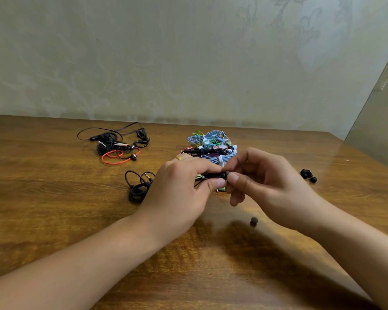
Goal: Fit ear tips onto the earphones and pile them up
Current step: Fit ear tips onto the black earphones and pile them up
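Mid-fit step: left hand (pixel 179 186) fingers pinch black earbud (pixel 214 175), right hand (pixel 260 184) fingers pinch ear tip (pixel 228 173) against its nozzle between both thumbs; next likely push/twist tip fully on, then add to pile (pixel 211 145) beyond fingers on desk (pixel 54 198).

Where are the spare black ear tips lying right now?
In the head view, a few spare ear tips lie on the table at the right, beyond the right hand. One more tip sits alone near that wrist.
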